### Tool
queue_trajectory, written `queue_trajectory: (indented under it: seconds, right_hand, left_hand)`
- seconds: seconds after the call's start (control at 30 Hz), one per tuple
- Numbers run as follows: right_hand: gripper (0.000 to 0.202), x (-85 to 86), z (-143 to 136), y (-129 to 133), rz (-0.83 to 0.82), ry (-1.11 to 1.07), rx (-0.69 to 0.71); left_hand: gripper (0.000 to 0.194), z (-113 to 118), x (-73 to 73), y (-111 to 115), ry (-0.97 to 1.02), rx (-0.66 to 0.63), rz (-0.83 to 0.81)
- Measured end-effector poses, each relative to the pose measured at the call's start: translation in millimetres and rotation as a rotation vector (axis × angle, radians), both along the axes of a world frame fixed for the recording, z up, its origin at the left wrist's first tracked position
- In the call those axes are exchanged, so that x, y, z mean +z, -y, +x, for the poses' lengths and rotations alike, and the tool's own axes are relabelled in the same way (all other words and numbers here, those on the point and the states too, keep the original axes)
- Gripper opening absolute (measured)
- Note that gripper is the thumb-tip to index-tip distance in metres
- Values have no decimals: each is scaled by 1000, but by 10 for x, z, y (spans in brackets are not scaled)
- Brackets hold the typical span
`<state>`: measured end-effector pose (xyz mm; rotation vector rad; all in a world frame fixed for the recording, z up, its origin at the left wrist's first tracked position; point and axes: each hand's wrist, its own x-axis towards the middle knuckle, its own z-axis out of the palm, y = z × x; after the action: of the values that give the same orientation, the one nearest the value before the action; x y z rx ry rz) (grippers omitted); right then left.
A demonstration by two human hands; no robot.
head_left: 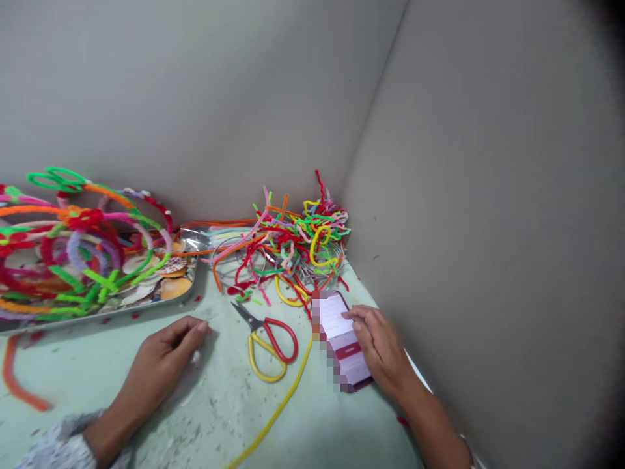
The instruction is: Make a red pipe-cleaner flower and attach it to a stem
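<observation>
A phone (344, 345) with a lit screen lies on the pale green table at the right, partly pixelated. Over its right side is my right hand (383, 345), a fingertip at the upper screen and the other fingers loosely bent, holding nothing. My left hand (168, 358) rests on the table at the left with its fingers curled in and the thumb against them; I cannot make out anything inside. Between the hands lie scissors (268, 345) with one red and one yellow handle, blades pointing up and left. A yellow pipe cleaner (280, 407) runs from beside the phone to the front.
A metal tray (188, 290) at the left holds shells under colourful pipe-cleaner rings (88, 260). A tangled heap of pipe-cleaner pieces (303, 241) fills the back corner against grey walls (463, 163). An orange piece (19, 384) lies at the far left.
</observation>
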<state>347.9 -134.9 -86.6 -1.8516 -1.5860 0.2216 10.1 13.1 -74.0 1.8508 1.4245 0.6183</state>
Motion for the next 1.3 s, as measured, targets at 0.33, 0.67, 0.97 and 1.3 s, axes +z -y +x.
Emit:
queue_trajectory:
  seconds: [0.33, 0.67, 0.97, 1.3]
  right_hand:
    - [26, 20, -16, -13, -2, 19, 21]
    - [27, 27, -15, -16, -9, 41, 35]
    - [27, -14, 37, -1, 22, -4, -21]
    - [26, 0, 45, 0, 25, -5, -18]
  left_hand:
    - [36, -34, -46, -11, 6, -3, -16]
    - [37, -15, -42, -28, 14, -15, -23]
    - [38, -46, -52, -14, -12, -19, -48]
    - [43, -31, -53, -17, -24, -17, -90]
